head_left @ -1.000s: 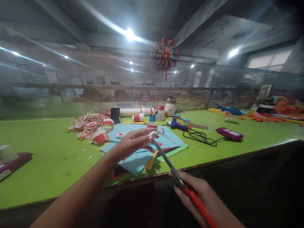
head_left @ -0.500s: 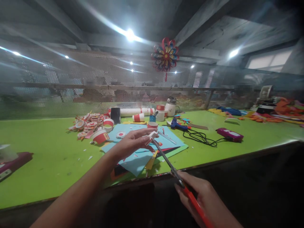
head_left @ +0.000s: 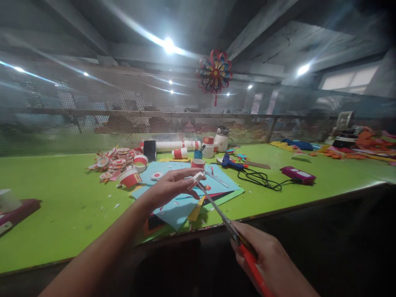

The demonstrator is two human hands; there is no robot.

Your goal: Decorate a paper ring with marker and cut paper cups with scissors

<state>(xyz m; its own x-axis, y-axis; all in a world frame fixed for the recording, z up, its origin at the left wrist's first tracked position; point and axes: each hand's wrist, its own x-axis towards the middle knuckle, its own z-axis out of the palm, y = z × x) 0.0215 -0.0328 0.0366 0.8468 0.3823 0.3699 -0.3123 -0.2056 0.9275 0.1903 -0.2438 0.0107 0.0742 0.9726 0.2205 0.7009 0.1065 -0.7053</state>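
My left hand (head_left: 168, 186) pinches a small white piece with a bit of red (head_left: 198, 177), perhaps cut from a paper cup, between thumb and fingers above the paper sheets. My right hand (head_left: 262, 253) is closed around the red handles of a pair of scissors (head_left: 227, 222). The blades point up and left, and their tips meet the lower edge of the white piece. Beneath the hands lie light blue paper sheets (head_left: 175, 214), with small scraps scattered on them. A red and white cup section (head_left: 198, 163) stands just behind my left fingers.
A pile of round paper pieces (head_left: 116, 159) and cut cups (head_left: 130, 177) lie left on the green table (head_left: 77, 206). A dark phone (head_left: 149, 150) leans behind. To the right are a blue glue gun (head_left: 232, 163), its black cord and a purple box (head_left: 298, 175).
The scissors have opened slightly at the handles, and my right hand has shifted a little right. The white piece in my left hand is tilted slightly differently.
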